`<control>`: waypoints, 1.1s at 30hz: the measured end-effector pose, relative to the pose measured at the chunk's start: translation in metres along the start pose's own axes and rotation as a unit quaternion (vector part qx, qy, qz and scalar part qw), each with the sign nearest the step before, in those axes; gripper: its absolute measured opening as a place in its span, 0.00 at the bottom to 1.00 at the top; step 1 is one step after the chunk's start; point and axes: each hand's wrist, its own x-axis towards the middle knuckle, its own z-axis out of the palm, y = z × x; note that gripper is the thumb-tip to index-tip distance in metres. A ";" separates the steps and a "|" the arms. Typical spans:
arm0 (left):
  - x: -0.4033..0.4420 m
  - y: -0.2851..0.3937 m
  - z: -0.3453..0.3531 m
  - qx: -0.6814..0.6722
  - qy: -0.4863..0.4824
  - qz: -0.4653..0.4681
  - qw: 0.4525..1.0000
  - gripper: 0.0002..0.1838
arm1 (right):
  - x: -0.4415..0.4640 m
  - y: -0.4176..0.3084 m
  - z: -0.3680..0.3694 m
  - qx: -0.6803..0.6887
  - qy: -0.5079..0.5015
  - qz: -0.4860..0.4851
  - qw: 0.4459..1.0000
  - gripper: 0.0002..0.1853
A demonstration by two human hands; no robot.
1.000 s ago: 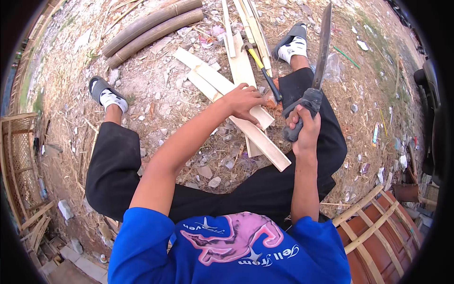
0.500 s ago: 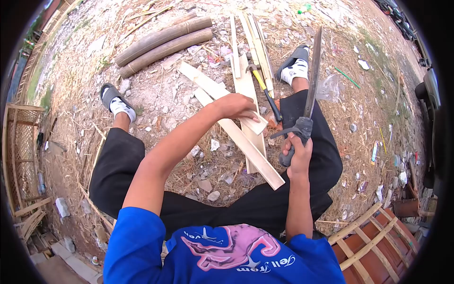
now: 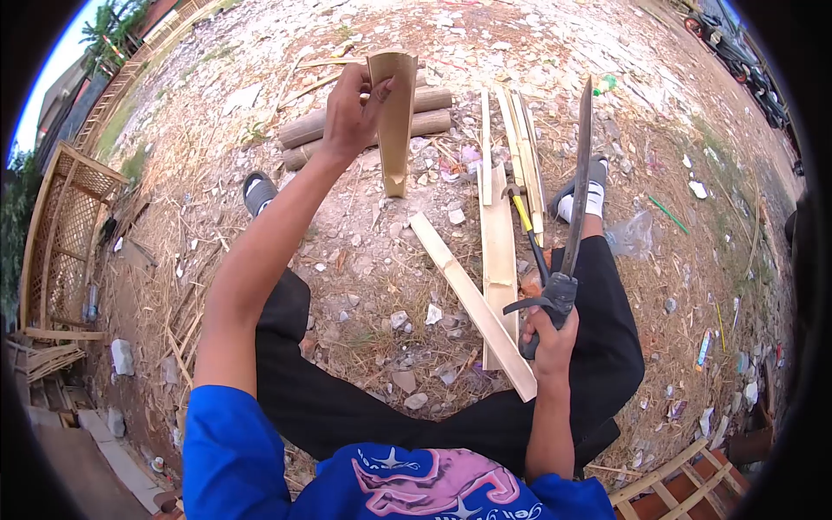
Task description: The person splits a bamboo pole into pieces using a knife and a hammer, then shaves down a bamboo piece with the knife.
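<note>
My left hand (image 3: pixel 351 121) is raised ahead of me, its fingers gripping a split bamboo piece (image 3: pixel 396 139) by its upper part. The piece stands upright, with its lower end near the ground. A machete (image 3: pixel 581 186) is in my right hand (image 3: pixel 553 336), blade pointing up and away. Its handle is wrapped in black, with a loose strap hanging to the left. Between my legs a bamboo slat (image 3: pixel 472 299) lies slantwise, touching or crossing a wider slat (image 3: pixel 499 251). A hammer (image 3: pixel 525 217) with a yellow and black handle rests beside them.
Dark bamboo poles (image 3: pixel 303 130) lie behind the held piece. Thin strips (image 3: pixel 520 139) lie near my right foot. A lattice frame (image 3: pixel 74 234) leans at the left, and a wooden frame (image 3: pixel 680 485) is at the lower right. Stones and litter cover the ground.
My left hand has lifted the bamboo piece off the other slats, moved it forward and left, and turned it upright. My right hand still holds the machete. The view has tilted up.
</note>
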 end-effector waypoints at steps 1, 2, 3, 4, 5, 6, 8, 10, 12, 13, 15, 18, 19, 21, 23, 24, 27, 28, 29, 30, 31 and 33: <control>-0.007 0.004 -0.010 -0.017 -0.047 -0.024 0.998 0.15 | -0.001 0.001 0.004 0.002 -0.007 0.000 1.000 0.13; -0.010 0.008 -0.018 -0.012 -0.066 -0.009 0.998 0.15 | -0.001 0.000 0.010 0.003 -0.013 -0.001 1.000 0.13; -0.013 0.013 -0.025 -0.007 -0.084 0.007 0.996 0.14 | -0.002 -0.002 0.015 0.004 -0.019 -0.004 1.000 0.14; -0.012 0.017 -0.032 -0.001 -0.100 0.025 0.995 0.14 | 0.001 -0.004 0.022 0.001 -0.028 -0.001 1.000 0.15; -0.014 0.022 -0.038 0.014 -0.129 0.044 0.991 0.15 | -0.001 -0.006 0.028 -0.004 -0.035 0.007 0.999 0.15; -0.015 0.028 -0.041 0.023 -0.150 0.051 0.987 0.18 | -0.002 -0.007 0.035 -0.007 -0.041 0.013 0.999 0.16; -0.021 0.036 -0.042 0.049 -0.173 -0.018 0.984 0.20 | -0.001 -0.011 0.051 -0.019 -0.064 -0.018 0.998 0.16; -0.026 0.036 -0.036 0.049 -0.159 0.018 0.986 0.18 | 0.000 -0.019 0.075 -0.050 -0.104 -0.085 0.990 0.16; -0.027 0.047 -0.030 0.032 -0.158 0.019 0.987 0.15 | 0.001 -0.034 0.099 -0.024 -0.133 -0.059 0.989 0.16; -0.027 0.048 -0.029 0.038 -0.163 0.018 0.986 0.14 | 0.002 -0.034 0.105 -0.009 -0.156 -0.059 0.986 0.16; -0.027 0.052 -0.029 0.055 -0.174 0.010 0.983 0.13 | 0.006 -0.040 0.118 0.030 -0.198 -0.049 0.979 0.16; -0.026 0.056 -0.031 0.042 -0.167 0.008 0.985 0.12 | 0.015 -0.045 0.133 0.030 -0.224 -0.028 0.974 0.17; -0.027 0.060 -0.034 0.052 -0.173 0.002 0.984 0.12 | 0.018 -0.042 0.134 0.014 -0.232 -0.036 0.972 0.17; -0.026 0.063 -0.036 0.057 -0.181 0.000 0.982 0.12 | 0.023 -0.041 0.135 -0.005 -0.240 -0.028 0.970 0.16; -0.026 0.065 -0.034 0.045 -0.189 0.005 0.981 0.12 | 0.024 -0.042 0.135 -0.022 -0.243 -0.030 0.969 0.15; -0.026 0.065 -0.033 0.030 -0.189 0.008 0.982 0.12 | 0.025 -0.042 0.137 -0.028 -0.244 -0.039 0.969 0.15; -0.028 0.066 -0.028 0.003 -0.190 0.020 0.982 0.11 | 0.025 -0.043 0.137 -0.030 -0.245 -0.012 0.969 0.15; -0.026 0.069 -0.028 0.005 -0.190 0.027 0.981 0.11 | 0.026 -0.044 0.136 -0.029 -0.244 0.003 0.969 0.14; -0.025 0.070 -0.028 0.007 -0.191 0.033 0.981 0.11 | 0.027 -0.043 0.136 -0.032 -0.241 -0.004 0.970 0.14; -0.027 0.069 -0.027 0.009 -0.192 0.032 0.981 0.11 | 0.028 -0.042 0.136 -0.035 -0.238 -0.008 0.971 0.15; -0.028 0.066 -0.026 0.011 -0.192 0.031 0.981 0.11 | 0.029 -0.041 0.137 -0.038 -0.235 -0.013 0.971 0.15; -0.029 0.061 -0.026 0.011 -0.196 0.021 0.980 0.10 | 0.030 -0.043 0.138 -0.047 -0.235 -0.018 0.971 0.15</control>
